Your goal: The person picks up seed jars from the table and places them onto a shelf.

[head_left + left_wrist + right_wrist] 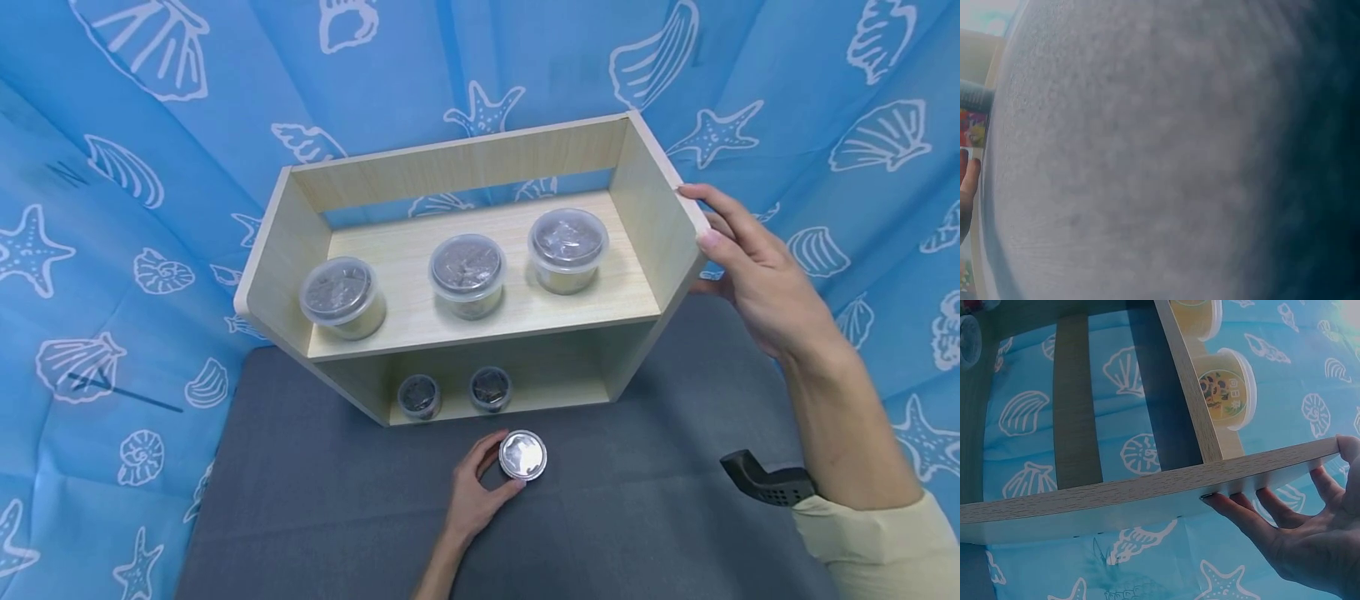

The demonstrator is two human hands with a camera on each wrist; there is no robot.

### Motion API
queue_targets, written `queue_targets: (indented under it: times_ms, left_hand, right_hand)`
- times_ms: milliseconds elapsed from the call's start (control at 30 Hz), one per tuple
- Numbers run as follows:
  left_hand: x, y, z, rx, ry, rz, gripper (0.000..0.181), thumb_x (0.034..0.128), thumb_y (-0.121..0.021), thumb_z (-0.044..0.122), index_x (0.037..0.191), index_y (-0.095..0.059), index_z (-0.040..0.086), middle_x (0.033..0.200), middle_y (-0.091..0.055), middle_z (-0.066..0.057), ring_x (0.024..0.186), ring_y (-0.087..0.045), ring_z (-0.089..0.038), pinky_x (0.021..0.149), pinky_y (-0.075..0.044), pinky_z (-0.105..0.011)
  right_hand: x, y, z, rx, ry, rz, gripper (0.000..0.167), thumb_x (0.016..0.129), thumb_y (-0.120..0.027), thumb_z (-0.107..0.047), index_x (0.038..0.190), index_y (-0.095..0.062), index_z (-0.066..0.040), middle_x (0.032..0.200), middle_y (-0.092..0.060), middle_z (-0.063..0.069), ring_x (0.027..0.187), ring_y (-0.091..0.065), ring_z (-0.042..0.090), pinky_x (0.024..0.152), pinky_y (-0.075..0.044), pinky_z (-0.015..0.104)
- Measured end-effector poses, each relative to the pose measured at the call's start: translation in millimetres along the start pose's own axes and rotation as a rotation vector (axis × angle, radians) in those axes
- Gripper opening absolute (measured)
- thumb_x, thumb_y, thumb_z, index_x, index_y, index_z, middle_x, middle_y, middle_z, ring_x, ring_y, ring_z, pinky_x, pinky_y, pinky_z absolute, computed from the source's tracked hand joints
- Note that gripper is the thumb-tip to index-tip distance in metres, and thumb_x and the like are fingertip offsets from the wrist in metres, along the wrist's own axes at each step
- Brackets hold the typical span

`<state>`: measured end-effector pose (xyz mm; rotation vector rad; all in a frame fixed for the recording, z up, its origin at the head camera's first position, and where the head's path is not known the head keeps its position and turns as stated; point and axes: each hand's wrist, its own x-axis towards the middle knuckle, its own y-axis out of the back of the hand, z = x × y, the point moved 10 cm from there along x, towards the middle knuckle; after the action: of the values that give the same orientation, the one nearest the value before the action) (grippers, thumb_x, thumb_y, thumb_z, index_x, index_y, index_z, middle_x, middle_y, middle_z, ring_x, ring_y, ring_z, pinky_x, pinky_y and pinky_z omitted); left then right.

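My left hand point(474, 496) grips a small round tin point(522, 455) with a shiny silver top, thumb and fingers about its side. This tin stands on the dark cloth before a pale wooden two-level shelf point(480, 337). At the shelf's right side panel, my right hand point(765, 275) touches the front edge; in the right wrist view its fingers point(1241, 515) press fairly straight against the outer face. Three lidded tubs, left point(343, 297), middle point(467, 275) and right point(567, 250), occupy the upper board. Below are two smaller tubs point(418, 396) point(491, 389). The left wrist view is mostly blurred grey.
Dark grey cloth point(315, 492) covers the table under the shelf. A blue curtain point(247, 75) with white shell and starfish prints hangs behind and at both sides. A black strap point(772, 483) sits on the right wrist.
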<state>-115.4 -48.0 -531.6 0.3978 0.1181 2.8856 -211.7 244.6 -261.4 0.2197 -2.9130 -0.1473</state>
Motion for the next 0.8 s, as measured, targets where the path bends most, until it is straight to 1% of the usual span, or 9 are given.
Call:
queue_targets:
  times_ms: [67,333,500,600,700,800]
  left_hand:
    - [-0.1,-1.4,-0.8,0.008,0.021,0.002,0.066,0.0743,-0.083,-0.005,0.132,-0.053,-0.012,0.13,-0.056,-0.03,0.122,-0.055,-0.038,0.101,-0.047,-0.044]
    - [1.4,-7.1,-1.0,0.032,0.07,-0.013,0.069,0.0746,-0.084,-0.003,0.135,-0.052,-0.009,0.132,-0.057,-0.025,0.124,-0.055,-0.036,0.101,-0.047,-0.045]
    - [4.1,-11.3,-4.5,0.066,0.093,-0.016,0.07,0.0749,-0.084,-0.002,0.137,-0.052,-0.007,0.133,-0.057,-0.021,0.124,-0.056,-0.03,0.1,-0.048,-0.041]
    - [3.9,-13.3,-14.5,0.097,0.093,0.007,0.071,0.0743,-0.085,-0.001,0.137,-0.052,-0.005,0.132,-0.058,-0.02,0.123,-0.056,-0.031,0.1,-0.048,-0.04]
    - [3.3,-15.2,-25.6,0.12,0.069,0.025,0.072,0.0736,-0.086,0.001,0.137,-0.053,-0.003,0.131,-0.059,-0.019,0.121,-0.058,-0.033,0.099,-0.049,-0.041]
    - [3.9,-17.1,-32.9,0.129,0.051,0.031,0.072,0.0746,-0.088,0.008,0.138,-0.054,0.003,0.13,-0.06,-0.014,0.118,-0.06,-0.031,0.098,-0.05,-0.04]
  right_hand:
    - [0.4,-0.2,0.0,0.001,0.001,-0.001,0.049,0.107,-0.045,-0.025,0.154,-0.035,-0.023,0.156,-0.03,0.013,0.126,-0.038,0.03,0.081,-0.05,0.018]
    - [1.2,0.8,0.9,-0.01,-0.008,0.013,0.049,0.106,-0.046,-0.025,0.154,-0.036,-0.024,0.156,-0.03,0.012,0.126,-0.038,0.03,0.08,-0.05,0.017]
    - [1.5,0.6,1.5,-0.031,-0.013,0.02,0.049,0.107,-0.045,-0.026,0.154,-0.036,-0.025,0.157,-0.03,0.012,0.126,-0.038,0.03,0.08,-0.049,0.018]
    - [1.6,0.5,1.8,-0.038,-0.014,0.021,0.049,0.107,-0.045,-0.026,0.154,-0.035,-0.026,0.157,-0.029,0.011,0.127,-0.038,0.03,0.079,-0.049,0.018]
    - [1.2,0.9,2.6,-0.034,-0.016,0.023,0.049,0.106,-0.046,-0.027,0.154,-0.036,-0.026,0.157,-0.03,0.011,0.127,-0.038,0.03,0.079,-0.049,0.018]
    - [0.2,2.1,3.5,-0.023,-0.019,0.028,0.049,0.106,-0.046,-0.027,0.154,-0.036,-0.026,0.157,-0.03,0.011,0.126,-0.038,0.03,0.079,-0.048,0.019]
